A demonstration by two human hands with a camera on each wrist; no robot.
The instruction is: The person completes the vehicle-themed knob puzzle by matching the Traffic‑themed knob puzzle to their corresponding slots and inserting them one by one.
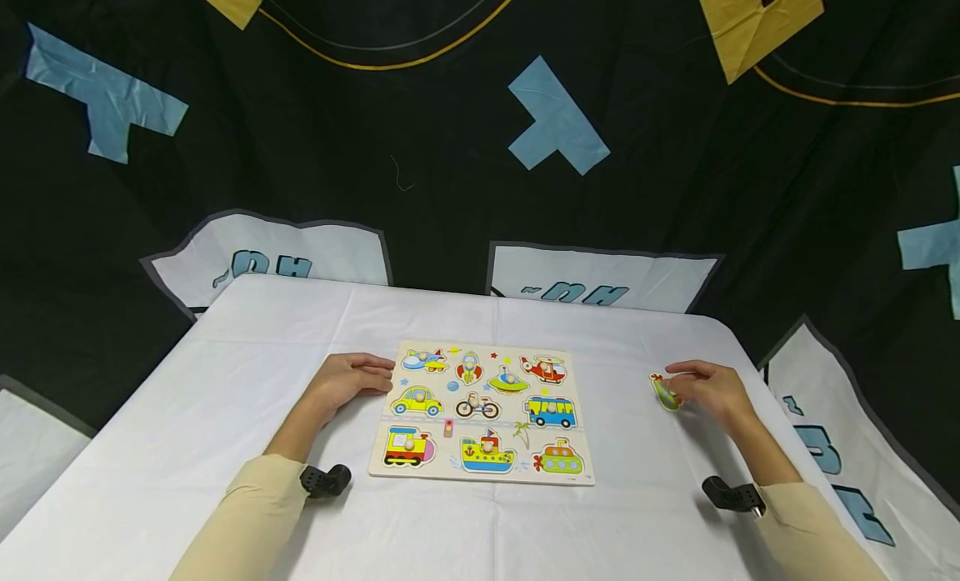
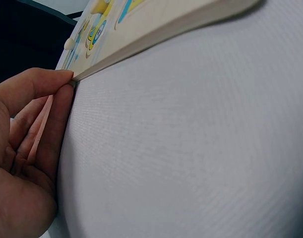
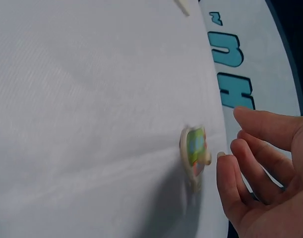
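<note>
A wooden peg puzzle board with vehicle pictures lies flat on the table. My left hand is at its left side, and the fingertips touch the board edge in the left wrist view. To the right of the board, my right hand is raised over the cloth, fingers loosely bent and spread. Just beyond its fingertips is a small green puzzle piece with red details, submarine-like. In the right wrist view this piece is tilted on edge, slightly blurred and apart from the fingers.
A white cloth covers the table. Dark fabric with blue and yellow shapes hangs behind it. Each wrist carries a black camera, one at the left wrist and one at the right wrist.
</note>
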